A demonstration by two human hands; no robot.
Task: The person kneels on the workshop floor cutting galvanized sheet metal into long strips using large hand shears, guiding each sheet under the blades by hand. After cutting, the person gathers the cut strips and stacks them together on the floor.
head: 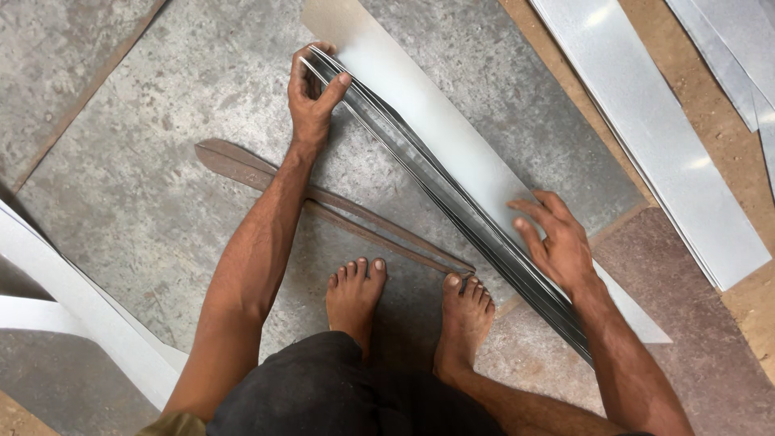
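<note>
Nearest the camera, two bare feet [404, 311] stand on the grey floor [145, 194], toes just beside long rusty shears [323, 206] lying flat. The right hand [557, 242] rests with fingers spread on the near end of a stack of metal strips [452, 182], pressing it down. Farther along, the left hand [313, 93] is clamped around the stack's far end, thumb over the top edges. The hands are well apart, one at each end. The strips look already cut and gathered edge to edge; squaring them up seems the work left, though the layers are too thin to count. White panels [73, 315] lean at the left. More bare sheets [662, 137] lie beyond at the right. No packages, labels or signs show.
</note>
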